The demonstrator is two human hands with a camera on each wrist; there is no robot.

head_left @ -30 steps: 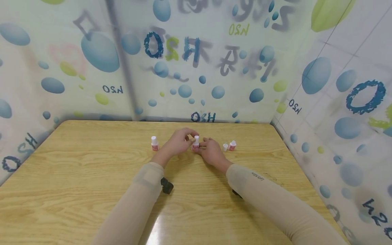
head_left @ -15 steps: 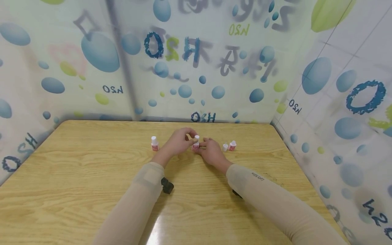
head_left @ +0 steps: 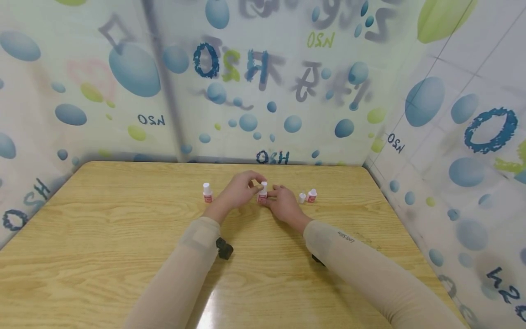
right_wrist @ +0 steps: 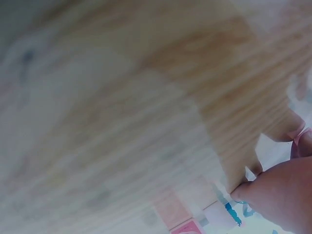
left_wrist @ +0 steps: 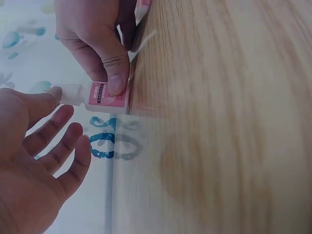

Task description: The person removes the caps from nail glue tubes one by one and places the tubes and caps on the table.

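A small white bottle with a pink label [head_left: 262, 197] stands upright on the table between the two hands. The left hand [head_left: 243, 189] pinches its white cap [left_wrist: 72, 93] between thumb and forefinger, the other fingers spread apart in the left wrist view. Low on the labelled body, the right hand [head_left: 284, 203] grips the bottle, its thumb [left_wrist: 115, 84] lying across the label. In the right wrist view only part of the right hand [right_wrist: 282, 190] shows at the lower right corner, and its hold on the bottle is hard to make out.
Left of the hands a capped bottle [head_left: 207, 193] stands on the wooden table [head_left: 123, 237]. To the right are another bottle [head_left: 312, 196] and, beside it, a small white cap [head_left: 302, 198]. A patterned wall covering [head_left: 246, 105] rises behind the table's back edge.
Both hands stay in place on the bottle. The left thumb and fingers shift very slightly at the cap.
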